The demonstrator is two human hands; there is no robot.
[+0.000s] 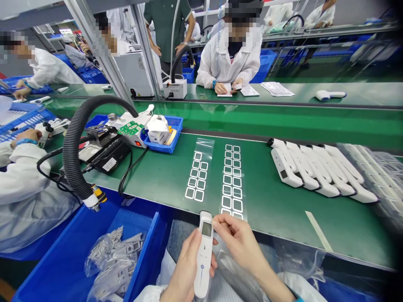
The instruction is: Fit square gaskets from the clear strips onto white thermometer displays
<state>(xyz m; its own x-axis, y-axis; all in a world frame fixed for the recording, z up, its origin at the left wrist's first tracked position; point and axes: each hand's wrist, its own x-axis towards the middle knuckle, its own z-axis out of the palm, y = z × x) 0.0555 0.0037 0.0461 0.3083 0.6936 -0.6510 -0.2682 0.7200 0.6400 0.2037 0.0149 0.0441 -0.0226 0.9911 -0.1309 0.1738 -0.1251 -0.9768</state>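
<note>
Nearest the camera, a white handheld thermometer (202, 274) stands over the person's lap, just short of the green tabletop (267, 214), its display turned up. Left hand (185, 262) has its fingers clamped around the body, thumb along one edge. Right hand (241, 239) has thumb and forefinger together, touching the display's upper right edge; whether anything thin is pinched between them I cannot tell. Below the display sit small printed marks, too small to read, and a blue emblem.

Ahead on the tabletop lie two clear sheets of white square frames, a left sheet (206, 147) with bare film at its far end and a longer right sheet (232, 170). Farther right, more white thermometers (315, 167) lie overlapping in a row, beside blurred clear plastic trays (378, 180); a pale strip (318, 230) lies nearer.

On the left, a black corrugated hose (71, 147) arches beside a black device (115, 157) bearing a white label (110, 164), illegible from here. Green circuit boards (132, 129) rest on a white box near a blue bin (171, 147). Below, a blue crate (151, 235) holds bagged parts (116, 264). Opposite, a white-coated co-worker (209, 58) handles papers with unreadable print.
</note>
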